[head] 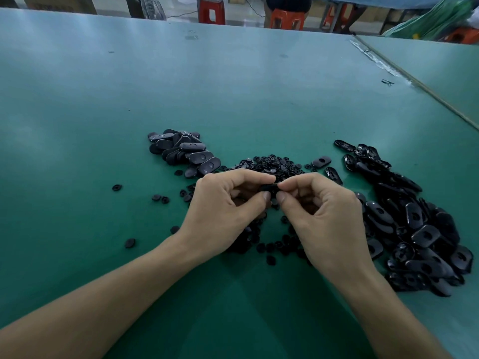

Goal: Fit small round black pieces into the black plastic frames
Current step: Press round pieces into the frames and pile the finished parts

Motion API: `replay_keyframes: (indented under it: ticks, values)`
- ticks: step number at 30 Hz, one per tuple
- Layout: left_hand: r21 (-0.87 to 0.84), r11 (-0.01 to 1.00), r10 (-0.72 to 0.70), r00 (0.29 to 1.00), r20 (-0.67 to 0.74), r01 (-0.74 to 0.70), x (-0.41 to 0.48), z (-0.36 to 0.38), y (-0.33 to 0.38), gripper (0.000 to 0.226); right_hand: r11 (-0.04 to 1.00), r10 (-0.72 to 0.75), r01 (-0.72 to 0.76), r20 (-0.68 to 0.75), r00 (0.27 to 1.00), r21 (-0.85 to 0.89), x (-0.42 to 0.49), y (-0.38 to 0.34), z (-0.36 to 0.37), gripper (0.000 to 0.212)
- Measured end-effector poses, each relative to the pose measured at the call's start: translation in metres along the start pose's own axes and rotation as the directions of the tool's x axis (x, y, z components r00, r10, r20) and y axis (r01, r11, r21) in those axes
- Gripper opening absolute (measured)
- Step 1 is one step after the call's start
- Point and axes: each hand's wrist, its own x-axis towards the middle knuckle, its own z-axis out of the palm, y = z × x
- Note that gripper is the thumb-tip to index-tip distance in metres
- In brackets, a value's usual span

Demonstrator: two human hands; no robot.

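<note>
My left hand [228, 203] and my right hand [324, 211] meet above the green table [233, 86], both pinching one small black frame [268, 188] between thumbs and fingertips; most of it is hidden by my fingers. Whether a round piece is in it I cannot tell. A heap of small round black pieces [269, 164] lies just beyond my hands, with more scattered under and around them. A pile of black oval frames [185, 151] sits at the left, and a larger pile of black frames [414, 229] lies at the right.
Loose round pieces [117, 187] dot the table to the left of my hands. A seam with tape [383, 63] runs along the table's far right. Orange stools [287, 19] and a fan [146, 7] stand beyond the far edge.
</note>
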Motion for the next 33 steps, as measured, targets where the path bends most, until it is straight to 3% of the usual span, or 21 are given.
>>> replay_keyframes:
  ticks: [11,18,33]
  values:
    - [-0.019,1.000,0.000,1.000,0.011,0.000,0.0008,0.0006,0.0010,0.022,1.000,-0.007,0.007,0.037,0.999,-0.001,0.0009,-0.0014,-0.0023,0.020]
    - [-0.030,1.000,0.006,1.000,0.027,-0.006,0.0003,0.0004,0.0028,0.023,1.000,0.000,0.000,-0.017,1.000,-0.001,0.0010,-0.0017,-0.0017,0.020]
    - [-0.035,0.999,-0.031,0.999,0.034,0.032,0.0013,0.0001,0.0058,0.021,0.995,0.031,-0.038,0.071,0.997,0.089,0.0027,0.0004,-0.0023,0.021]
